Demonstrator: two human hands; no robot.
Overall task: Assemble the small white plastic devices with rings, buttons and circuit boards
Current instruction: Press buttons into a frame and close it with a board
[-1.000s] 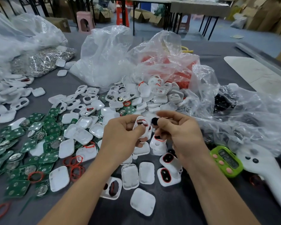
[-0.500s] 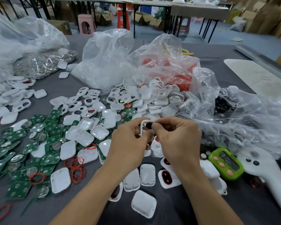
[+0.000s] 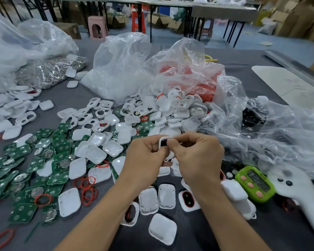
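Grey cloth covers the surface [image 3: 194,236], with folding tables, cartons and a pink stool [image 3: 96,27] in the hall beyond it. A green timer [image 3: 255,183] lies near the right edge, with a white controller [image 3: 301,192] just beside it on the right.

Both forearms come in from the bottom edge and converge left of the timer, a little farther from the person than it is. The left hand [image 3: 143,160] and right hand [image 3: 199,158] meet knuckles-up with fingers curled, and both grip one white shell [image 3: 163,138] held above the surface. The left hand pinches the shell's left edge between thumb and forefinger. The right hand's thumb tip presses on a dark button [image 3: 165,142] set in the shell's upper opening, and its other fingers are curled. The shell stands nearly upright, its long axis running top to bottom with a slight lean. Its rounded end points up and away from the person, and its lower end shows between the two palms. Fingers hide most of it.

Far left of the timer, past the hands, green boards [image 3: 25,178] lie in overlapping layers with red rings [image 3: 87,189] loose among them. Beyond the timer and to its left, a pile [image 3: 172,109] of white shells heaps against crumpled clear bags [image 3: 120,66], one of which holds red parts. Between the timer and the right forearm sit closed white units [image 3: 234,192], touching one another.
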